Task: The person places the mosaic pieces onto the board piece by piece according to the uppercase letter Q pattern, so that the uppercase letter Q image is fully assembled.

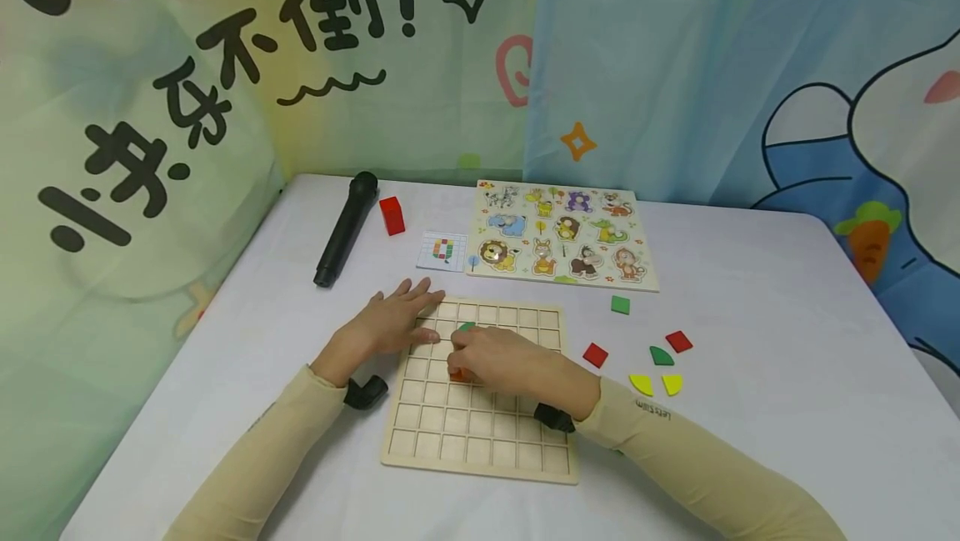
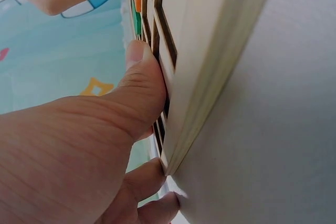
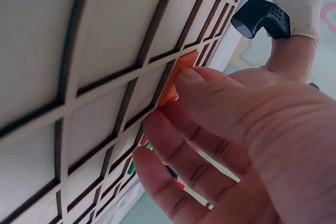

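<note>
the thumb and fingertips of the right hand (image 1: pixel 498 362) are curled in, pinching an orange tile (image 3: pixel 171 88) at one square of the wooden board (image 1: pixel 480 445). the tile looks flat, smooth and bright, with a straight edge; the fingers hide its full shape. the left hand (image 1: pixel 397 320) lies with fingers spread at the board's far left corner, its thumb resting on the grid. a small green piece (image 1: pixel 467 327) sits just beyond the right hand. the board is pale wood, thin strips marking off square cells with dark edges. to the right lie flat red squares (image 1: pixel 596 355), a green square (image 1: pixel 620 304), a green quarter-round (image 1: pixel 662 356) and yellow quarter-rounds (image 1: pixel 641 384). farther back are a printed card (image 1: pixel 441 251), a picture puzzle of animals (image 1: pixel 645 274), a glossy red block (image 1: pixel 392 216) and a black microphone (image 1: pixel 347 228), all on white cloth (image 1: pixel 247 341).
</note>
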Demonstrator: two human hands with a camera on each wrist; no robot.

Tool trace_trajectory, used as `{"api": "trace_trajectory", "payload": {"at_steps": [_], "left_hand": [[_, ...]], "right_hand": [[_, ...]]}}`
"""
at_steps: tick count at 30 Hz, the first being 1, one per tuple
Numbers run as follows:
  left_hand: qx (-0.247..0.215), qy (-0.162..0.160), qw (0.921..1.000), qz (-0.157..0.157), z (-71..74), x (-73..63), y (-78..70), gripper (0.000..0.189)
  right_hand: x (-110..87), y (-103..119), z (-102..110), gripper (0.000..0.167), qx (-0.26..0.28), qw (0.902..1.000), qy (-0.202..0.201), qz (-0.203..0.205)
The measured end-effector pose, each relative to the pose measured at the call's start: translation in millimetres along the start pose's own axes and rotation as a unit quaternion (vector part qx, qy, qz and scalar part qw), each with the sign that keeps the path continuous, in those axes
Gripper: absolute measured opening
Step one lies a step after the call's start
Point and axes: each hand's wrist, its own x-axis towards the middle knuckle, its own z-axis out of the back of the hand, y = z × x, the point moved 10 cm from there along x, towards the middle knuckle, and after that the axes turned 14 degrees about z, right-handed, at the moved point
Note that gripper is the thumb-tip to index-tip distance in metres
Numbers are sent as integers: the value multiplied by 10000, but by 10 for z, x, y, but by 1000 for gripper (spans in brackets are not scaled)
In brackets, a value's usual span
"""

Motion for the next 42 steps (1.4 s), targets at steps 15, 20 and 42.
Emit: {"api": "trace_trajectory", "payload": {"at_steps": [15,20,42], "left_hand": [[-40,-39,10000,6,26,-13,16,74],[-56,-48,10000,-1,14,0,16,73],[-54,-3,10000,23,3,-4,-3,75]], "right_hand": [[14,75,-56,10,1143,9927,-101,382],[-42,65,-29,10,1215,9913,-177,484],[-1354,-666,463,12,1337,9696,-1333,-1554]]}}
